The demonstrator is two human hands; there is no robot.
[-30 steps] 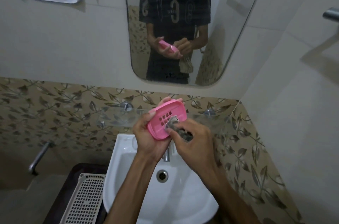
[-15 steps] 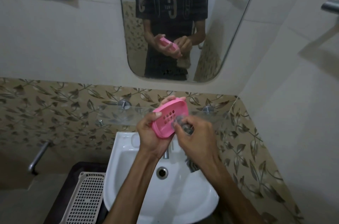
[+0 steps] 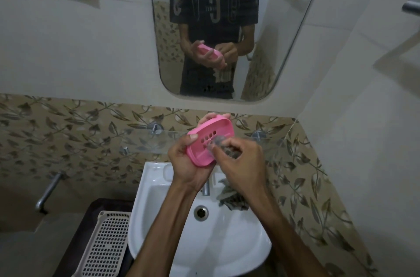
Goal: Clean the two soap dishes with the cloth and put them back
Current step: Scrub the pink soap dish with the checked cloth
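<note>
Above the white ceramic washbasin [image 3: 159, 220], the left hand [image 3: 185, 163] cupped a pink oval plastic soap dish [image 3: 210, 141], fingers curled round its far rim and thumb on its near edge, the slotted face tilted toward the person. The right hand [image 3: 241, 163] pinched a grey striped cloth [image 3: 231, 199] against that face, the cloth's tail hanging over the basin. Wiping well probably meant working the cloth along the slots and the rim (residue likely collects there) with the dish braced firmly. The second dish was not in view.
</note>
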